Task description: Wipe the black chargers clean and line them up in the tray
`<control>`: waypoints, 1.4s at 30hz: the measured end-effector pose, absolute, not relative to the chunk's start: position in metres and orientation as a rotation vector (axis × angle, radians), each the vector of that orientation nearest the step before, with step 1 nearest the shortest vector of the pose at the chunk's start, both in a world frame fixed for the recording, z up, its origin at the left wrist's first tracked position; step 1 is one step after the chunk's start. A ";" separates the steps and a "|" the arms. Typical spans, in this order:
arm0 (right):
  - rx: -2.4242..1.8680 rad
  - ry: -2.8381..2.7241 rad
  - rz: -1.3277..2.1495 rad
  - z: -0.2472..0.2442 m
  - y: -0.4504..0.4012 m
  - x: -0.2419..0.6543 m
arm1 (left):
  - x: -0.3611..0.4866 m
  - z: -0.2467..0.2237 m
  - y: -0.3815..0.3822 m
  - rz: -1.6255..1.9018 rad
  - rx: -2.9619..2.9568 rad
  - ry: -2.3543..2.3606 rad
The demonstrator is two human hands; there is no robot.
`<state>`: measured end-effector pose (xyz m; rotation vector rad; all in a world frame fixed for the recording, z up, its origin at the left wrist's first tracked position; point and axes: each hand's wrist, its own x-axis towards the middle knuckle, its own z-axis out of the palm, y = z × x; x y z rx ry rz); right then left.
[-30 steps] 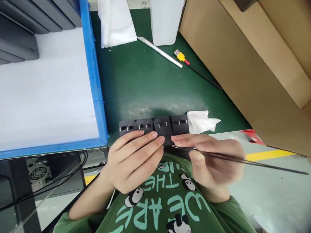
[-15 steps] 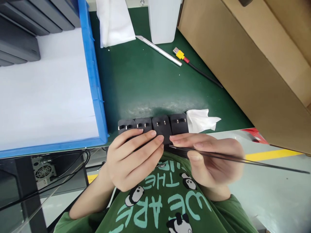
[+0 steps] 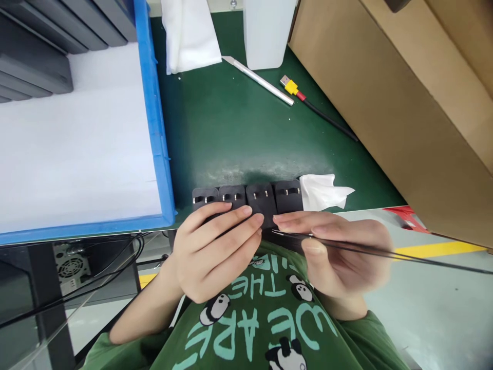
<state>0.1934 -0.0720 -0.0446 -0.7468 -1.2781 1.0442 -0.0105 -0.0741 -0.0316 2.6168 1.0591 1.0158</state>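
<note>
Several black plug adapters (image 3: 260, 205) with metal pins facing up stand in a row at the front edge of the green table. My left hand (image 3: 219, 246) lies over the left and middle adapters, its fingers pressed together against them; what is under the palm is hidden. Between the thumb and fingers of my right hand (image 3: 342, 252) are thin black tweezers (image 3: 358, 248), their tips pointing left, close to the lower end of the third adapter. Fingertips of that hand rest near the right adapters. A crumpled white cloth (image 3: 323, 191) lies just right of the row.
A blue-rimmed tray (image 3: 162, 154) with dark grey blocks (image 3: 34, 56) is at left. Farther back lie a white cloth (image 3: 192, 38), a craft knife (image 3: 262, 82), a white container (image 3: 267, 33) and a USB cable (image 3: 327, 119). A large cardboard box (image 3: 404, 113) stands at right.
The view has shifted slightly, so the table items appear a little farther right. Both hands keep nearly the same pose on the adapters, the tweezers still in my right hand.
</note>
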 end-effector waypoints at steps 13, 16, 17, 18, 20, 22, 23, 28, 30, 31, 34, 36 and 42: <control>-0.752 -1.317 1.060 -0.044 -0.072 0.196 | -0.010 -0.029 -0.074 0.979 2.623 1.094; -0.737 -1.337 1.080 -0.045 -0.071 0.197 | -0.010 -0.030 -0.073 1.001 2.629 1.072; -0.736 -1.335 1.084 -0.045 -0.071 0.198 | -0.010 -0.030 -0.073 0.995 2.637 1.076; -0.737 -1.332 1.080 -0.046 -0.071 0.198 | -0.010 -0.030 -0.072 0.991 2.638 1.085; -0.749 -1.327 1.066 -0.046 -0.072 0.197 | -0.011 -0.030 -0.072 0.984 2.639 1.081; -0.771 -1.328 1.052 -0.047 -0.072 0.197 | -0.011 -0.031 -0.071 0.991 2.648 1.059; -0.781 -1.330 1.046 -0.047 -0.073 0.196 | -0.011 -0.032 -0.071 0.994 2.660 1.051; -0.795 -1.311 1.013 -0.047 -0.074 0.195 | -0.011 -0.033 -0.069 1.014 2.670 1.082; -0.789 -1.317 1.029 -0.047 -0.074 0.196 | -0.010 -0.033 -0.068 1.009 2.682 1.072; -0.785 -1.325 1.038 -0.047 -0.074 0.196 | -0.010 -0.033 -0.067 1.002 2.691 1.071; -0.779 -1.338 1.030 -0.046 -0.072 0.198 | -0.008 -0.034 -0.066 1.007 2.724 1.094; -0.787 -1.342 1.015 -0.046 -0.071 0.198 | -0.007 -0.034 -0.067 1.013 2.740 1.104; -0.816 -1.309 1.021 -0.048 -0.073 0.196 | -0.008 -0.027 -0.073 0.936 2.609 1.124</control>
